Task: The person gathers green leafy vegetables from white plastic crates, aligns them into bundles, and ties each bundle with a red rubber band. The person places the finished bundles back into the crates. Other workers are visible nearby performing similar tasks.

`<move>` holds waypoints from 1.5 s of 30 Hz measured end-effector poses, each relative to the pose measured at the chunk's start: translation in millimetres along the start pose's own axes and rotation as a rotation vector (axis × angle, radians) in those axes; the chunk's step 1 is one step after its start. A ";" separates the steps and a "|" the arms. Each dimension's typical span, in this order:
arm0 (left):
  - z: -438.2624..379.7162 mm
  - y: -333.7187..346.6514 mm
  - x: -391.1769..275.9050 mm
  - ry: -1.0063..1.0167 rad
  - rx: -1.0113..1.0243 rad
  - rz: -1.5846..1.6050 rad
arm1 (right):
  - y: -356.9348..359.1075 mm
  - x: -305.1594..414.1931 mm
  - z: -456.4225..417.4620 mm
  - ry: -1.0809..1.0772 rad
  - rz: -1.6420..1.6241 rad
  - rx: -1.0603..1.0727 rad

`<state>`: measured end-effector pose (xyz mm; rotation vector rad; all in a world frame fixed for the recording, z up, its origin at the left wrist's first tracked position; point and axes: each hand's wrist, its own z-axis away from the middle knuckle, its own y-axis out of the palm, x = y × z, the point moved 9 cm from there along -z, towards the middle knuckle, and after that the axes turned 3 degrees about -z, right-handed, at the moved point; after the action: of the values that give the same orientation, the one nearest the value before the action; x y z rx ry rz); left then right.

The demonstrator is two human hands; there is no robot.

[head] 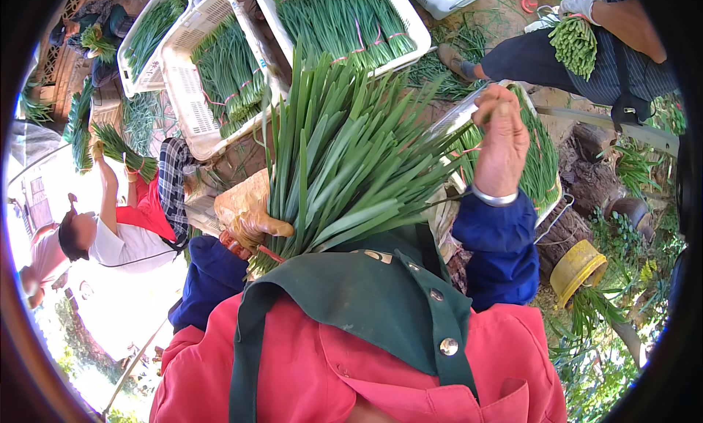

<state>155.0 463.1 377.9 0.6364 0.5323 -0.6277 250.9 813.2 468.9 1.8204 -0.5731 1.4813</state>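
Note:
My left hand (257, 228), in a thin yellowish glove, grips a large bunch of long flat green leaves, like Chinese chives (335, 165), near its base. A red band (270, 253) crosses the stalks beside that hand. The leaves fan out up and to the right, in front of a dark green apron (351, 296). Bare and raised to the right of the leaf tips is my right hand (501, 140), a silver bangle (494, 198) on its wrist. Its thumb and fingers are drawn together; whether a leaf is pinched between them cannot be made out.
White plastic crates (181, 107) of banded chive bundles (230, 74) stand ahead; another crate (553, 200) is behind my right hand. At left a co-worker (132, 220) holds a bundle (126, 151); another person's gloved hand (578, 6) holds one at upper right. A yellow bucket (576, 272) lies right, near logs (590, 170).

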 end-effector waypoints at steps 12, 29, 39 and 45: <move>-3.9 -38.3 34.0 0.022 0.008 -0.171 | 91.5 18.1 48.4 -0.397 0.869 0.603; 4.0 -12.4 15.1 -0.094 -0.087 0.027 | 96.9 -10.3 59.8 -0.246 0.793 0.642; 3.8 -42.6 34.9 -0.016 -0.140 0.053 | -19.6 -38.5 14.4 0.170 0.168 0.063; 6.4 -32.3 15.2 0.011 -0.179 0.055 | 11.3 -13.2 42.9 0.162 0.536 0.298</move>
<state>145.3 432.7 360.6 0.4838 0.5730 -0.5185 267.4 772.2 455.1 1.8240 -0.8396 2.1476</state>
